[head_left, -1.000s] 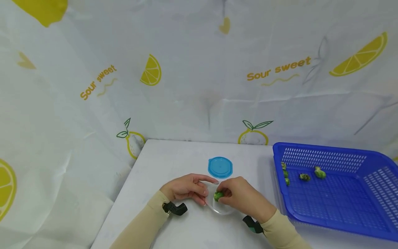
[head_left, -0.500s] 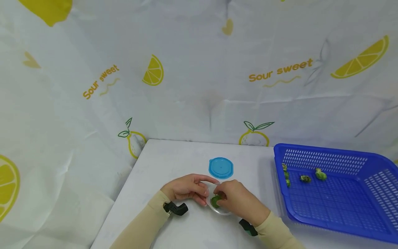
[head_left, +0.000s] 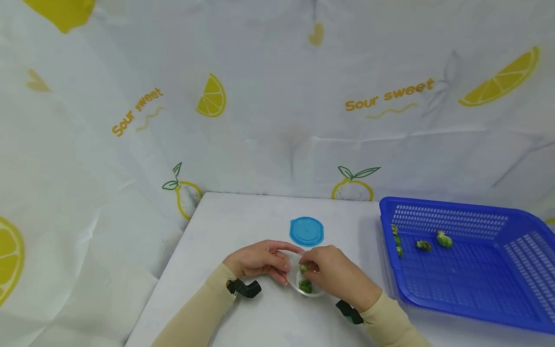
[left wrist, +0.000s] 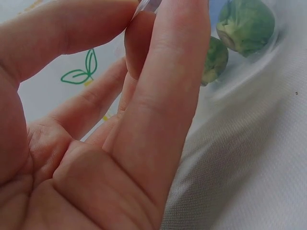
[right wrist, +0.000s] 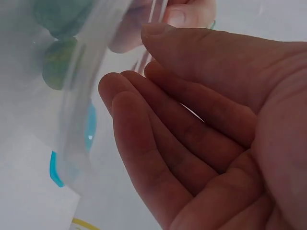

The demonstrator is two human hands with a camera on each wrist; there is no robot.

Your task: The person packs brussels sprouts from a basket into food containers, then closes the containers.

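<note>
My left hand [head_left: 259, 260] holds the clear round container [head_left: 291, 264] by its left side, thumb and fingers at the rim. Inside lie two green sprouts, the lower one [head_left: 305, 286] in full view and the upper one [head_left: 303, 270] partly under my right hand [head_left: 340, 275]. In the right wrist view, the curved fingers of that hand [right wrist: 187, 129] have nothing between them and its thumb, and are close to the container wall [right wrist: 79, 115]. The left wrist view shows a larger sprout [left wrist: 245, 26] and a smaller one [left wrist: 216, 61] through the plastic.
A blue lid [head_left: 307, 231] lies on the white table [head_left: 243, 212] just behind the container. On the right stands a blue perforated basket [head_left: 468, 289] with several sprouts [head_left: 444, 239] in it. A lemon-print cloth [head_left: 269, 96] hangs behind the table.
My right hand moved the sprout down to the near part of the container, then shifted back up off it. A second sprout now shows by its fingers. The left hand's hold is unchanged.
</note>
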